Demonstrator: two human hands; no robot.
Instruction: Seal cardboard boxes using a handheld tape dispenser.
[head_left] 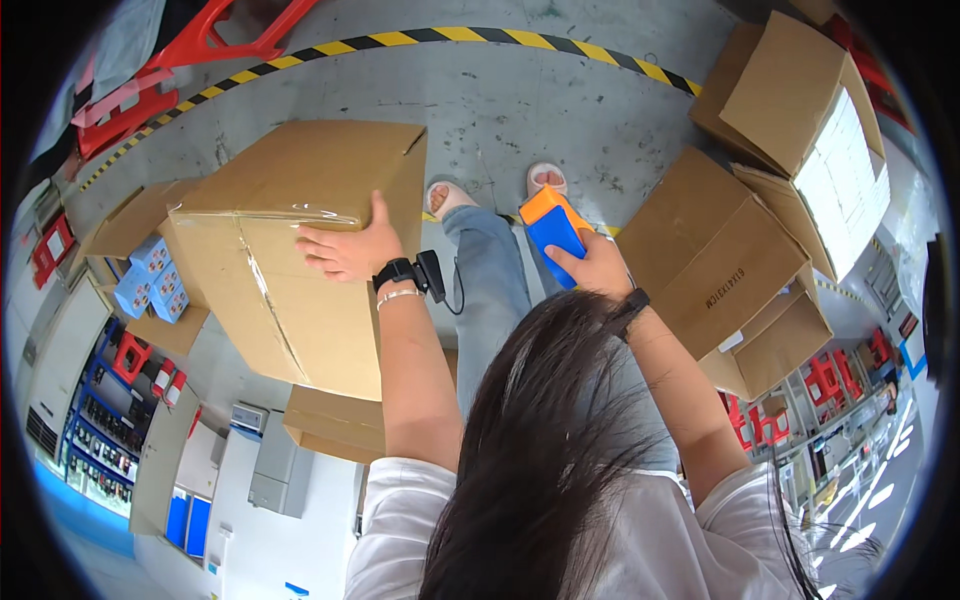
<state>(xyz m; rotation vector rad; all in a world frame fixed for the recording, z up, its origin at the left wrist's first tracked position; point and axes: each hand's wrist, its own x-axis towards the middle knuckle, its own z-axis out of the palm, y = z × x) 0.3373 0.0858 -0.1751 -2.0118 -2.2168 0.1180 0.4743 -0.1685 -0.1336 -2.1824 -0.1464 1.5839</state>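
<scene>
1. Head view: the left hand (345, 250) lies flat, its grip spread, on the taped top of a closed cardboard box (300, 250) that stands on the grey floor (500, 110) ahead of the person's feet.
2. The right hand (598, 265) has its grip wrapped around a blue and orange tape dispenser (553, 228), held just beside the box, above the floor.
3. An open box of small blue cartons (150, 275) sits to the left; more open cardboard boxes (730, 260) stand to the right.

One head-worn fisheye view looks steeply down from above the person's own hair (540, 450), facing the concrete floor (500, 100). It sits close to the raised forearms. Straight lines, such as the striped floor tape (480, 36), bend toward the rim.
</scene>
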